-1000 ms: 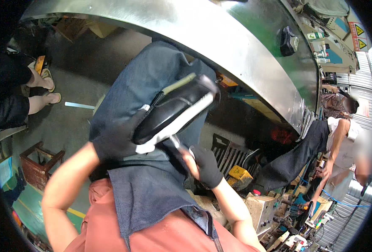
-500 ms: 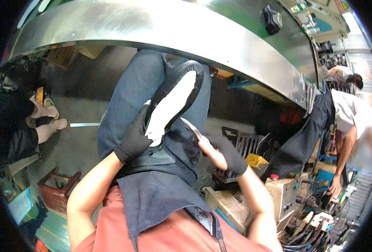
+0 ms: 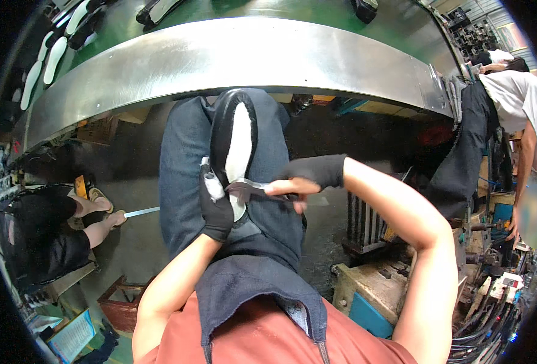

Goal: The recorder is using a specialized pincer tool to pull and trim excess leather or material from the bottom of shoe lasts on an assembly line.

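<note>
On my lap rests a black shoe upper [image 3: 221, 136], bottom up, its toe pointing away from me. A long white insole [image 3: 239, 136] covers its underside inside a gathered black edge. My left hand [image 3: 215, 203], in a black fingerless glove with white wrapping on the fingers, grips the shoe's left side near the heel. My right hand [image 3: 305, 179], gloved alike, is closed around a metal hand tool with a curved head [image 3: 244, 185]. That head lies over the heel end of the insole; blur hides its exact kind and whether it touches.
A steel-edged bench [image 3: 250, 57] with a green surface spans the front, carrying more shoes [image 3: 159, 11] and pale insoles [image 3: 55, 59]. Another person [image 3: 517, 100] bends over machinery at right; someone's legs [image 3: 92, 221] show at left. A worn wooden box [image 3: 377, 285] stands right.
The tool in my right hand has come left onto the heel end of the shoe. The shoe now points straighter ahead. The view has shifted, showing more of the bench.
</note>
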`<state>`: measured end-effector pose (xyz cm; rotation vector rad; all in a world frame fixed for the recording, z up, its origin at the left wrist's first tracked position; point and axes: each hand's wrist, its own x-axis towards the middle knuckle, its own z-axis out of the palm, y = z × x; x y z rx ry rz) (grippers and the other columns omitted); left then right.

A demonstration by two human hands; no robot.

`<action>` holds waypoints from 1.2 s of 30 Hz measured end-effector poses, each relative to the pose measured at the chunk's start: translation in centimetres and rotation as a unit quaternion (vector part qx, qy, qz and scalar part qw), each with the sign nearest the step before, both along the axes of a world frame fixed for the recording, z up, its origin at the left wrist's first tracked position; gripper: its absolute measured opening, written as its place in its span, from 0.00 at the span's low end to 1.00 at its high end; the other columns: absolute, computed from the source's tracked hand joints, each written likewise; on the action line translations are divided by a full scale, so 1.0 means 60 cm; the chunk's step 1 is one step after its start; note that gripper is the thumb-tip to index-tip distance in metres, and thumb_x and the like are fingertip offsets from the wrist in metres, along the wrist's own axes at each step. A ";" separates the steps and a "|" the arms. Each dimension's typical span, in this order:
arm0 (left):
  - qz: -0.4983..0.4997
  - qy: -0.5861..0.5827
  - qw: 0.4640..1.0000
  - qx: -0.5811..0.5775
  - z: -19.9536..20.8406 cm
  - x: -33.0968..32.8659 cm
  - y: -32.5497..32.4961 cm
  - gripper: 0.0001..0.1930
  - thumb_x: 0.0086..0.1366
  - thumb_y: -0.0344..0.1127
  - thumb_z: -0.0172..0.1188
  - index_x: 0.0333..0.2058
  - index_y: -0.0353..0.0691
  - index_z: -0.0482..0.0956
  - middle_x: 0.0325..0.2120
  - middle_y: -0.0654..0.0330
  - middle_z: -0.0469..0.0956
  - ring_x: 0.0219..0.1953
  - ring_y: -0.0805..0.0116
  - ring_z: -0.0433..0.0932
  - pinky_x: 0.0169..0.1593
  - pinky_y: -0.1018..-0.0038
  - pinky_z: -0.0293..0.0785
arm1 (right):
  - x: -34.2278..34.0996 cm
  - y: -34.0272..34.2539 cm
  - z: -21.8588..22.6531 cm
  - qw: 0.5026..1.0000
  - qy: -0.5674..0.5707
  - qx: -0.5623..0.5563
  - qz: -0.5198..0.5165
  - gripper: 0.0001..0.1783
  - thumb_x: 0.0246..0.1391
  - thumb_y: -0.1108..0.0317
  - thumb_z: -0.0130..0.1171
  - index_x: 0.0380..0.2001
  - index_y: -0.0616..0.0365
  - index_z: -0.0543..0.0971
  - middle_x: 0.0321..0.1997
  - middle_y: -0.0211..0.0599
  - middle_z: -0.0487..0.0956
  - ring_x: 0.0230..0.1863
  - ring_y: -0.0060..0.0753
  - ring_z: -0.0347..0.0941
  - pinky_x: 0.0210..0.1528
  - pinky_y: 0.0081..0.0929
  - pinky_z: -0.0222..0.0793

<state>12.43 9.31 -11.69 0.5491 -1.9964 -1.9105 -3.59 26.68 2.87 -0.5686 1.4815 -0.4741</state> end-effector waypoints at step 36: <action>-0.123 -0.059 0.987 -0.087 0.027 -0.088 -0.079 0.35 0.59 0.36 0.64 0.62 0.33 0.59 0.54 0.44 0.71 0.57 0.54 0.71 0.59 0.67 0.66 | -0.014 0.051 0.065 0.807 0.556 -0.142 0.141 0.26 0.61 0.47 0.50 0.23 0.60 0.77 0.29 0.45 0.74 0.30 0.47 0.76 0.34 0.40 0.73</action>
